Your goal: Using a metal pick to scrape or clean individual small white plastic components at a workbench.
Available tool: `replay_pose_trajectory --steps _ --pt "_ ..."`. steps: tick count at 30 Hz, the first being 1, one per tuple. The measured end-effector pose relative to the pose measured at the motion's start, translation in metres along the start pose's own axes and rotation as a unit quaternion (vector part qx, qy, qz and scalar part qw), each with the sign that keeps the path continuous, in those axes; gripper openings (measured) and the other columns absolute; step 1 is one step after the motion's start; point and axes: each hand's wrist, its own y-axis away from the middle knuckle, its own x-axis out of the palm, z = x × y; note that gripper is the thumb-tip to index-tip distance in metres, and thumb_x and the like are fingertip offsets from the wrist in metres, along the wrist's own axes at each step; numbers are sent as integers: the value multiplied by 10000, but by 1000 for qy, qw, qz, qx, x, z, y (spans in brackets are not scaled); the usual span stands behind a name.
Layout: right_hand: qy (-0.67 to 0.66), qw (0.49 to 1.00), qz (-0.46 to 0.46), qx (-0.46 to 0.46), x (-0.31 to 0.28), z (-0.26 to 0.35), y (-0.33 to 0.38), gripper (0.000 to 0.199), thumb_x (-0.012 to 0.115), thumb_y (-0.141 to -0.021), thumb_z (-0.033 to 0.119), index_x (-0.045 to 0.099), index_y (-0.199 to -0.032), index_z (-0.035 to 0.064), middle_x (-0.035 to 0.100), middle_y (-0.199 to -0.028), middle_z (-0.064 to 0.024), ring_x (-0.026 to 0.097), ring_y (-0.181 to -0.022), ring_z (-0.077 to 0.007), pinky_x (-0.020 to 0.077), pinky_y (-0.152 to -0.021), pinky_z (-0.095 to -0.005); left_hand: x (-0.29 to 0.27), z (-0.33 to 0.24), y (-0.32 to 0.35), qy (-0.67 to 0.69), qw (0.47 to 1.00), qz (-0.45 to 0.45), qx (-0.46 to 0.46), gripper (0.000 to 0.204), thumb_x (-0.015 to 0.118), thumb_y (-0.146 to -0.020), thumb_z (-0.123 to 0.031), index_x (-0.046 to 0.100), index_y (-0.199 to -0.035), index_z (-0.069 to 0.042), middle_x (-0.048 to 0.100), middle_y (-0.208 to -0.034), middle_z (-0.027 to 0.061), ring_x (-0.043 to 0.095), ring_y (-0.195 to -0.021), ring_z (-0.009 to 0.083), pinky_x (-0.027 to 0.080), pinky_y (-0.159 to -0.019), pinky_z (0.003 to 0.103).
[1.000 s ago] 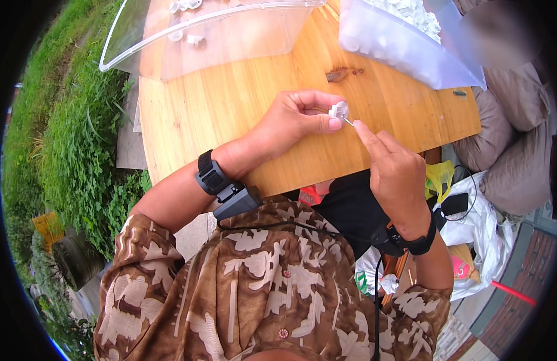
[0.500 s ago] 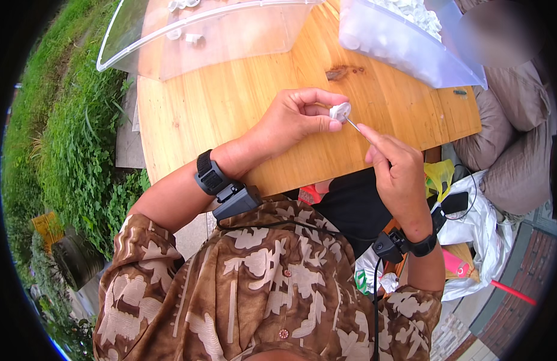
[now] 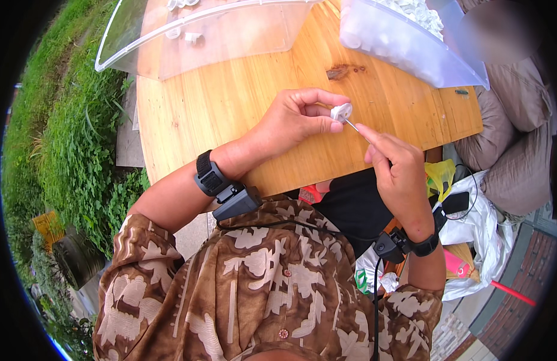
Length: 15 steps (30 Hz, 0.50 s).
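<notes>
Your right hand (image 3: pixel 399 161), the nearer one to your body, grips a thin, straight, silver metal rod (image 3: pixel 352 125); its handle end is hidden by your fingers. The rod's long axis slants forward and leftward to a small, rounded, white plastic part (image 3: pixel 341 112), just beyond your right fingertips. Whether the tip enters the part cannot be told. Your left hand (image 3: pixel 299 114) pinches that part between thumb and fingers, above a smooth, knotted, yellow-brown wooden table (image 3: pixel 248 99). Farther off stand a clear, rigid plastic bin (image 3: pixel 248 45) and a bluish translucent plastic bin (image 3: pixel 405 60) heaped with white pieces (image 3: pixel 414 13).
</notes>
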Motion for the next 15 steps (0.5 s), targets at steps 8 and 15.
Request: replay_pose_trajectory --steps 8,15 --pt "-3 1000 -10 7 0 -2 0 372 490 -801 -62 639 -1133 13 572 -703 -140 598 -637 -275 466 -602 -361 0 1 -1 1 1000 -1 3 352 685 -840 0 608 -1183 -10 677 -1063 59 640 -990 117 509 -892 252" --pt "20 1000 -11 -7 -2 2 1 354 495 -808 -52 639 -1125 11 572 -709 -140 593 -638 -285 464 -598 -371 2 -1 0 -1 1000 -1 5 349 684 -841 -2 605 -1182 -3 677 -1062 62 643 -988 122 510 -890 253"
